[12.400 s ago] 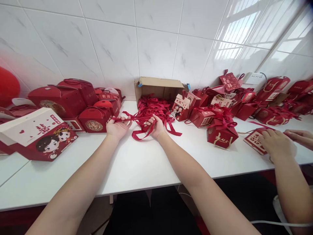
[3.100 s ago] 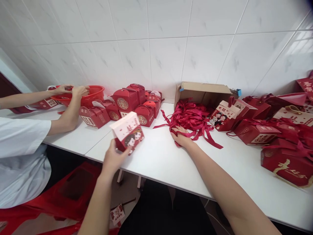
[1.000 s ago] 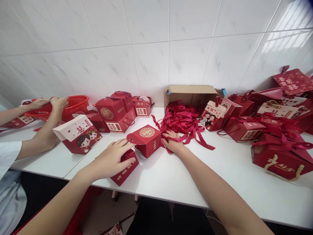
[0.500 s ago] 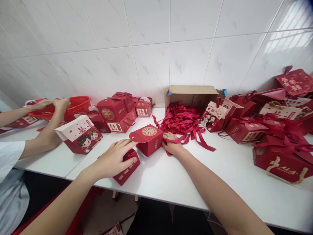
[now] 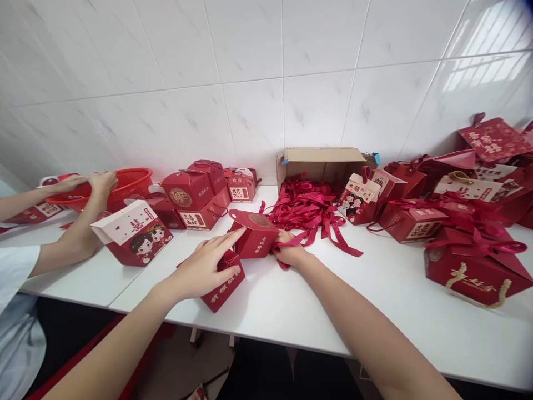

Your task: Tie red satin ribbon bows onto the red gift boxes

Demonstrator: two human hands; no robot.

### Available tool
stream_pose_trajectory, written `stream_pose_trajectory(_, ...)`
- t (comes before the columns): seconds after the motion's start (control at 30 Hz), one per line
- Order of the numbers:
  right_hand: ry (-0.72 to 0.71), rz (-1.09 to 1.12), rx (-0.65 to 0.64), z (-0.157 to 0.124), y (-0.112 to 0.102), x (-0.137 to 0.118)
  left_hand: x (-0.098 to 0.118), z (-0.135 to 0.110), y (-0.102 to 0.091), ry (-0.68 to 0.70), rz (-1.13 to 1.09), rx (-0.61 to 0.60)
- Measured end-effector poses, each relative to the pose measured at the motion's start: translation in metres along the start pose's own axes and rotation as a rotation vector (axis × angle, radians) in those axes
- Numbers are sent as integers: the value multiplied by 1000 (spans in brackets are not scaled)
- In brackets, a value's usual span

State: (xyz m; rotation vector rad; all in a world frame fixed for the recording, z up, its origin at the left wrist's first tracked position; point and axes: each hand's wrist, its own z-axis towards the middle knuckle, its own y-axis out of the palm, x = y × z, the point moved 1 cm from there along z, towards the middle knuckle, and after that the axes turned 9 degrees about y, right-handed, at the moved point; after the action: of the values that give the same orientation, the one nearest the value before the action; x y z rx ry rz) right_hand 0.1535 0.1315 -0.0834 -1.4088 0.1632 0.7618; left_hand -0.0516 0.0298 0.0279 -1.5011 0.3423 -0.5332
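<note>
Stretching both forearms over the white surface (image 5: 275,311), we have our two hands close together near the middle, with two red boxes at them. Our left arm slants up from the lower left, and the left hand (image 5: 197,272) lies back upward over the front box (image 5: 225,291), its wrist nearly straight. Its fingers are extended, with the thumb spread well away from them: the thumb rests across the upper part of the lettered face, while the forefinger points at the back box (image 5: 257,241) and appears to meet its left side. That hand is splayed rather than clenched. Our right arm comes up from the lower right, and the right hand (image 5: 290,253) is at the right side of the back box, its fingers bent inward, with a strip of dark red ribbon (image 5: 296,240) over them. Those fingertips are hidden, so we cannot tell how tightly they are closed or whether they grip ribbon or box. The front box sits near our edge of the surface; the back box is just beyond it and to its right, a rounded flap (image 5: 238,218) jutting leftward. Beyond our right hand, a heap of ribbons (image 5: 306,205) spills from a cardboard carton (image 5: 327,155). To our left stands a cartoon-couple box (image 5: 144,244), and farther left another person's hands (image 5: 102,182) are at a red basin (image 5: 139,180).
</note>
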Motion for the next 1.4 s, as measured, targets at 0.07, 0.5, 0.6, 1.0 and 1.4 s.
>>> stream_pose_trajectory(0.07,-13,-1,-4,0,1,1,3,3,0,1,2,0)
stream_pose_trajectory(0.5,357,37,293,3,1,2,18,18,2,30,19,-35)
stream_pose_trajectory(0.6,523,60,470,5,-5,7,18,19,2,30,27,-39)
stream_pose_trajectory(1.0,136,81,393,-4,-11,-12,15,30,6,57,16,25)
stream_pose_trajectory(1.4,44,-70,-28,-6,1,-5,14,40,11,-27,49,-98)
